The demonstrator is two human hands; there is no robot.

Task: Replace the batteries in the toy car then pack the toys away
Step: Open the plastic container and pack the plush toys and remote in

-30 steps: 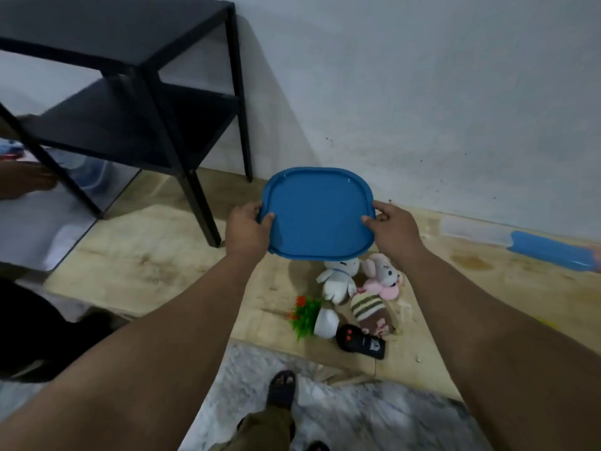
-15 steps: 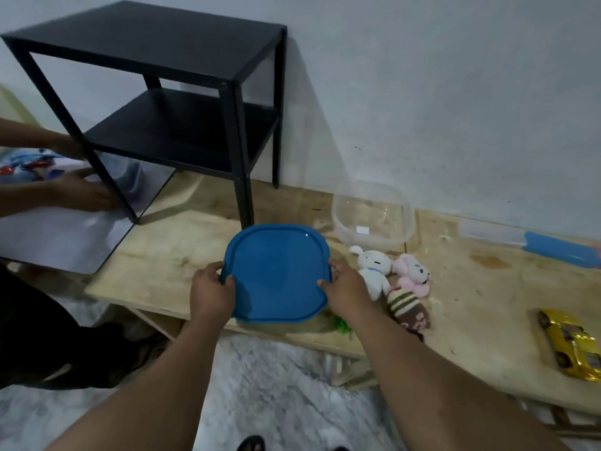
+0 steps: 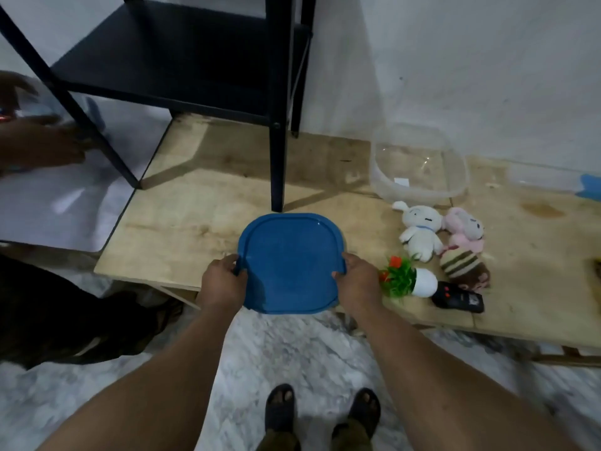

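I hold a blue container lid (image 3: 291, 263) low over the front edge of the wooden platform (image 3: 201, 222). My left hand (image 3: 222, 281) grips its left rim and my right hand (image 3: 357, 281) grips its right rim. The clear plastic container (image 3: 419, 164) stands uncovered at the back right by the wall. In front of it lie a white plush (image 3: 421, 231), a pink plush (image 3: 465, 229) and a striped brown plush (image 3: 465, 268). A small toy plant in a white pot (image 3: 409, 279) and a black remote (image 3: 458, 299) lie at the platform's front. A sliver of yellow (image 3: 597, 268) shows at the right edge.
A black two-tier shelf (image 3: 182, 56) stands on the platform's back left, one leg just behind the lid. Another person's hands (image 3: 39, 144) work over a white sheet (image 3: 55, 206) at the far left. A blue object (image 3: 590, 187) lies by the wall at right. My sandalled feet (image 3: 322, 408) stand on marble floor.
The lid has come down and toward me, from in front of the wall to the platform's front edge, uncovering the clear container. My view has tilted down to the floor.
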